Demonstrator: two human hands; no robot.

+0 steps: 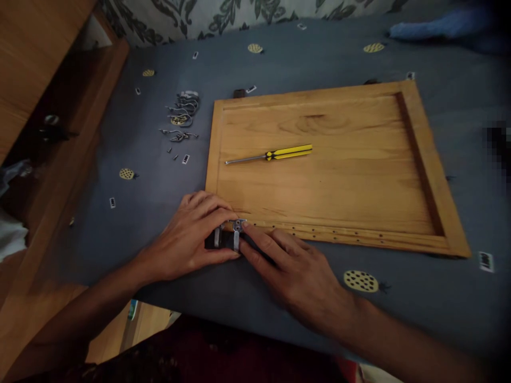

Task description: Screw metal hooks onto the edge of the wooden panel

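Note:
A wooden framed panel [359,138] lies with a row of small holes along its near rail. At the left end of that rail sits a silvery metal hook [238,225] with a flat plate and downward prongs. My left hand [186,236] is closed around its left side, thumb below and fingers on the rail. From the right, my right hand [293,268] grips the same hook, with one fingertip against the plate. A screwdriver [287,152] with a yellow and black handle rests on the panel, its tip toward the left.
Several loose metal hooks [186,109] and small screws [170,150] lie left of the panel on a grey-blue pineapple-print cloth [159,175]. Wooden furniture [96,96] borders the left side. A blue cloth [435,29] is at the far right.

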